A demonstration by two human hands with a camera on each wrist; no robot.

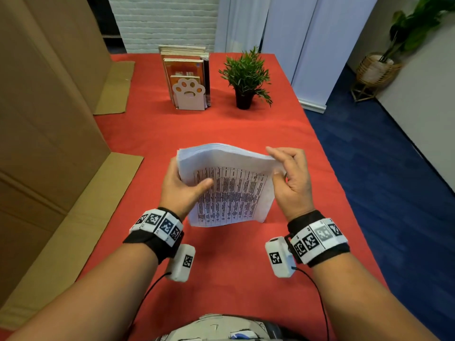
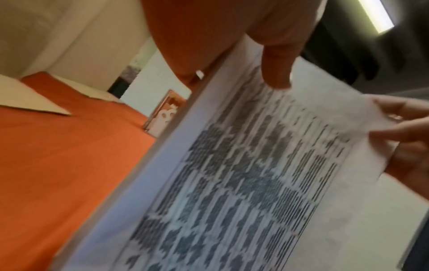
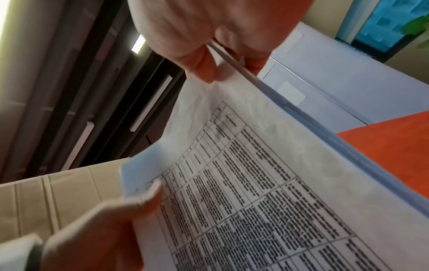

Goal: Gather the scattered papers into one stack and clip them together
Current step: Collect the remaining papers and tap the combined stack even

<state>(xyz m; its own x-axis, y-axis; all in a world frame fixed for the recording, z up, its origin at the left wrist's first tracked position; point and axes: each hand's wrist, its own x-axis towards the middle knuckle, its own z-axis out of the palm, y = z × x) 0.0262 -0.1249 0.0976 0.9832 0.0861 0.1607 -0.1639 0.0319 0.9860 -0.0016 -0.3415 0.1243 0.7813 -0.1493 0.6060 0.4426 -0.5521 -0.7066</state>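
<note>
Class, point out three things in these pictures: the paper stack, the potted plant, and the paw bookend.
paper stack (image 1: 234, 190): head view, printed table on the top sheet.
potted plant (image 1: 244, 97): head view, its black pot.
paw bookend (image 1: 188, 93): head view, white paw-shaped front plate.

A red-covered table carries a potted plant, bookend-held books and cardboard flaps.

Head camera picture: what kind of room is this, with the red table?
Probably an office or study space: a stack of printed papers held over the table, books in a bookend, and a potted plant.
</note>
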